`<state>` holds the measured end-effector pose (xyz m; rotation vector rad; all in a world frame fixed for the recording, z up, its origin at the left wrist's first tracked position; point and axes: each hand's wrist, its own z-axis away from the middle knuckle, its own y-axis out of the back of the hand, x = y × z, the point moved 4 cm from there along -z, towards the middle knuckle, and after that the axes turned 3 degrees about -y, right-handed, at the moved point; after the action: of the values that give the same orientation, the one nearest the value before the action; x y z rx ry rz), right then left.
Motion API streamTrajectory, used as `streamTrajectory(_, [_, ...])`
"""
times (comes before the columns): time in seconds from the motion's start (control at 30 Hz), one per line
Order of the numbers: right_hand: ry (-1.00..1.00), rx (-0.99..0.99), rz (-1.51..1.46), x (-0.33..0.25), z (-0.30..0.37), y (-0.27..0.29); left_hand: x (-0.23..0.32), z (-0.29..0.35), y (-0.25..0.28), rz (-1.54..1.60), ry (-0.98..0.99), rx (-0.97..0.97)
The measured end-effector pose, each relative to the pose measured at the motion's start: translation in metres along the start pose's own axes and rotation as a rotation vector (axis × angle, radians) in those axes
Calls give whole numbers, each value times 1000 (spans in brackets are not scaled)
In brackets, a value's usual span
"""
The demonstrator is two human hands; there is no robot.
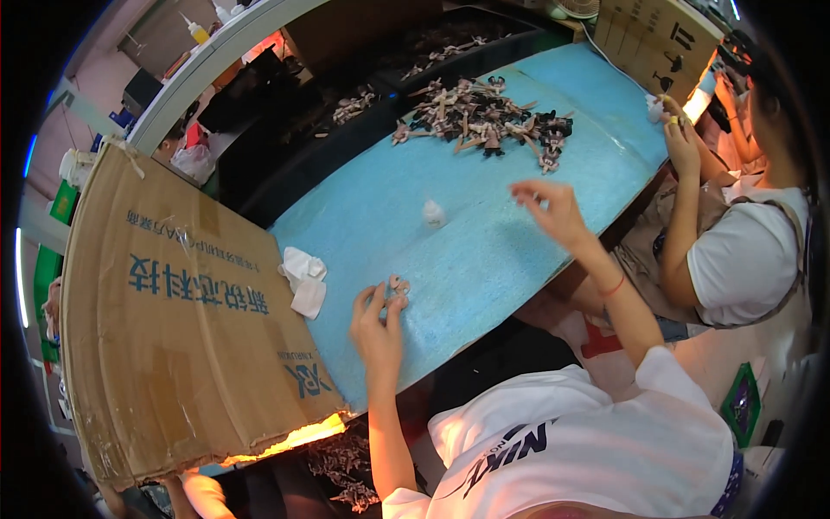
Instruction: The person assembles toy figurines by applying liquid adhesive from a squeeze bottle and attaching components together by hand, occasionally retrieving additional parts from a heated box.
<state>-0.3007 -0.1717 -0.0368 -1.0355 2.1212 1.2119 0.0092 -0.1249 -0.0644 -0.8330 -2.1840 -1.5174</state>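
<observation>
My left hand (378, 333) is near the front of the blue tabletop (346, 259), its thumb and fingers closed on a small pinkish figurine (399, 286). The figurine is too small to make out in detail. To the right, my right hand (553, 212) is raised over the table, fingers stretched to the left and apart, with nothing visible in them. Between the hands, a small white bottle (433, 214) stands on the tabletop. A heap of small brown and pinkish figurines (484, 112) lies at the far side, beyond both hands.
A large cardboard sheet (190, 320) walls the table's left side; crumpled white tissue (304, 281) lies beside it. Dark trays (303, 160) with more figurines line the back. At the right sits a co-worker (743, 251), hands over the table edge, near a cardboard box (648, 43).
</observation>
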Motion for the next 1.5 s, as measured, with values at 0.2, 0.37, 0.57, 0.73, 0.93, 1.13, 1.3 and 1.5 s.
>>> streamTrajectory(0.2, [251, 266, 577, 34, -80, 16, -6, 29, 24, 60, 119, 148])
streamTrajectory(0.37, [194, 150, 788, 76, -106, 6, 13, 52, 18, 143, 38, 166])
streamTrajectory(0.57, [-224, 1, 109, 43, -69, 35, 48, 65, 13, 303, -33, 193])
streamTrajectory(0.73, [-353, -251, -574, -31, 1, 25, 100, 53, -2, 393, -139, 164])
streamTrajectory(0.93, [-544, -367, -715, -98, 68, -10, 134, 49, -8, 77, -366, 195])
streamTrajectory(1.13, [28, -437, -318, -130, 73, -31, 94, 70, 1, 276, -208, 293])
streamTrajectory(1.3, [-291, -305, -387, -64, 16, -44, 55, 89, 11, 1053, 352, 214])
streamTrajectory(1.5, [-17, -182, 40, -2, -17, -106, 48, 92, 15, 1165, 429, 178])
